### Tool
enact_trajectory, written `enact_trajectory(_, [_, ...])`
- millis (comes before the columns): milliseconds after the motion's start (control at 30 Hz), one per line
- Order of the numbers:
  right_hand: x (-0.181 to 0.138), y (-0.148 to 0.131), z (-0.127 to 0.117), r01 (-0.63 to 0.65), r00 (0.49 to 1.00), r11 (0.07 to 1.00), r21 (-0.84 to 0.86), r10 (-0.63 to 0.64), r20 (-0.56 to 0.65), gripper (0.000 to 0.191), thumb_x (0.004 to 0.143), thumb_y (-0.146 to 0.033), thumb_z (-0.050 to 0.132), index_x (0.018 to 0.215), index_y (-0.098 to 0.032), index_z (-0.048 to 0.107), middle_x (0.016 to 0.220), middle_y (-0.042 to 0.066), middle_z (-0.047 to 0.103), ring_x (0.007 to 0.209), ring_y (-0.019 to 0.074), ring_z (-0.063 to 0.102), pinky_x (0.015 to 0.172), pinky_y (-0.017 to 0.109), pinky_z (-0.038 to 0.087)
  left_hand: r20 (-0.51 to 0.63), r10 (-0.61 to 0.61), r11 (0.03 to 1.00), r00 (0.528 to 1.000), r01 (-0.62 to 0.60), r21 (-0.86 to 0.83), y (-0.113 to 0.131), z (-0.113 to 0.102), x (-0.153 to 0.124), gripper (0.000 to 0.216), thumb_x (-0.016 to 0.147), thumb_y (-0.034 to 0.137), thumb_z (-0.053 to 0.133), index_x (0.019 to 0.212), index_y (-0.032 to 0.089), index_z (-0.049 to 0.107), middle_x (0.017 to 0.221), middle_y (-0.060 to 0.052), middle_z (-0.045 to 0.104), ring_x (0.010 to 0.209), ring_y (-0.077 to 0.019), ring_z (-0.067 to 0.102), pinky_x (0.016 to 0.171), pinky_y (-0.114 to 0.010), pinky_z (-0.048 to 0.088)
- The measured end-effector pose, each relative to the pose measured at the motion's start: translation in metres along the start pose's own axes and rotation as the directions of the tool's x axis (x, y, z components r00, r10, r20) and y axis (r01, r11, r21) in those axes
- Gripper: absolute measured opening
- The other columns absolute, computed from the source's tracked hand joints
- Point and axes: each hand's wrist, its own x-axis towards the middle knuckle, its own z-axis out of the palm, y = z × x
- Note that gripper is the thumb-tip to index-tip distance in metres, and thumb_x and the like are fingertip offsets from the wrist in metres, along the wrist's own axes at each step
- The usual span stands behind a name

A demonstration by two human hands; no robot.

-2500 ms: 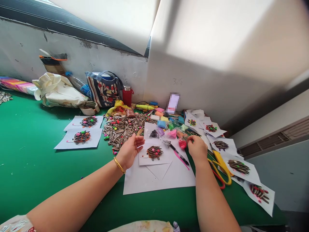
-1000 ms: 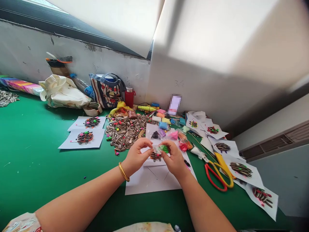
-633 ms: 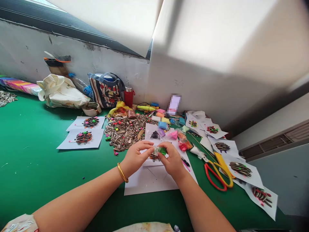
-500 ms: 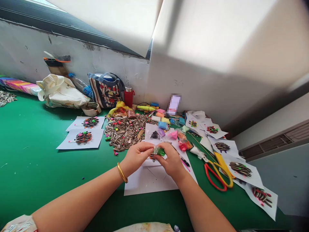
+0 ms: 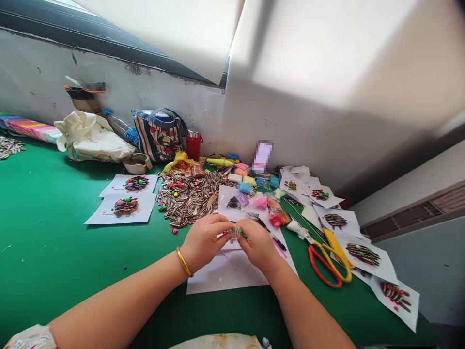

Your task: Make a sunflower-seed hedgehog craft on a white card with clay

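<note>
Fingers: the left hand (image 5: 207, 242) and right hand (image 5: 258, 242) nearly meet, thumbs and fingertips pinched together on a clear-wrapped green packet (image 5: 237, 233).
Packet: between the hands, over white paper (image 5: 210, 285), partly hidden by fingers.
Beyond the hands: wrapped clay lumps and a heap of striped seeds (image 5: 191, 198).
Right side: red-and-yellow scissors (image 5: 329, 264), then seed-decorated cards along the edge.
Tabletop: green (image 5: 72, 257), with specks scattered at left.
Wall: white, scuffed (image 5: 170, 89); a cream bag (image 5: 90, 140), striped bag (image 5: 160, 135) and red flask (image 5: 193, 148) stand near it.
Light: bright on the upper right, shadowed below.
</note>
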Motion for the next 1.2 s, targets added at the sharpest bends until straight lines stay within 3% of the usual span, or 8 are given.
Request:
enact_trajectory(167, [0.0,-0.0022,0.0039,-0.022,1.0,1.0,0.02,0.023,-0.01,0.013,0.09,-0.017,0.047,0.092,-0.021,0.058,0.092,0.006,0.065,0.087,0.0207,0.058,0.076,0.033,0.046,-0.009,0.016,0.998,1.0,-0.015,0.065,0.0008,-0.0017,-0.0005,0.019,0.088,0.035,0.059,0.095,0.026,0.074,0.097,-0.008,0.07,0.09,-0.0231,0.063,0.084,-0.036,0.048])
enact_trajectory(333, [-0.0036,-0.0024,0.0066,-0.147,0.987,0.988,0.056,0.15,-0.065,0.018,0.085,-0.017,0.051,0.102,-0.022,0.052,0.092,0.005,0.064,0.079,0.0184,0.059,0.069,0.03,0.046,-0.017,-0.057,0.998,0.998,0.058,0.034,-0.0022,-0.0052,0.0033,0.02,0.088,0.034,0.057,0.088,0.026,0.075,0.093,-0.007,0.071,0.087,-0.0214,0.064,0.082,-0.034,0.048])
enact_trajectory(567, [-0.0062,-0.0007,0.0088,-0.096,0.995,0.994,0.058,0.097,-0.01,0.014,0.087,-0.017,0.049,0.1,-0.022,0.052,0.093,0.005,0.064,0.08,0.0186,0.059,0.069,0.03,0.046,0.046,-0.116,0.993,0.992,0.116,-0.001,-0.0044,-0.0037,0.0046,0.013,0.082,0.03,0.065,0.089,0.027,0.075,0.095,-0.005,0.07,0.088,-0.0221,0.063,0.084,-0.035,0.048])
enact_trajectory(767, [-0.0061,-0.0021,0.0094,-0.088,0.996,0.995,0.039,0.088,-0.003,0.014,0.087,-0.017,0.048,0.1,-0.021,0.051,0.089,0.004,0.065,0.075,0.0173,0.058,0.066,0.028,0.044,0.094,-0.051,0.997,0.994,0.046,0.063,-0.0001,-0.0044,0.0051,0.014,0.084,0.025,0.06,0.086,0.025,0.074,0.095,-0.007,0.07,0.092,-0.0236,0.061,0.086,-0.038,0.048])
enact_trajectory(967, [-0.0045,-0.0038,0.0087,-0.183,0.983,0.982,0.049,0.183,0.01,0.013,0.085,-0.016,0.048,0.096,-0.022,0.051,0.079,0.001,0.062,0.066,0.0156,0.055,0.059,0.026,0.04,0.051,0.009,0.996,0.999,-0.014,0.09,0.0021,-0.0056,0.0054,0.019,0.089,0.025,0.053,0.084,0.023,0.071,0.095,-0.008,0.069,0.091,-0.023,0.061,0.085,-0.038,0.046])
enact_trajectory(1200, [-0.0045,-0.0031,0.0071,-0.21,0.977,0.976,0.049,0.211,-0.017,0.014,0.082,-0.016,0.049,0.094,-0.022,0.051,0.076,-0.001,0.059,0.061,0.014,0.05,0.055,0.025,0.036,0.033,0.059,0.997,0.998,-0.06,0.045,-0.0004,-0.0041,0.0042,0.015,0.088,0.026,0.056,0.086,0.024,0.07,0.098,-0.007,0.069,0.094,-0.024,0.06,0.089,-0.039,0.041])
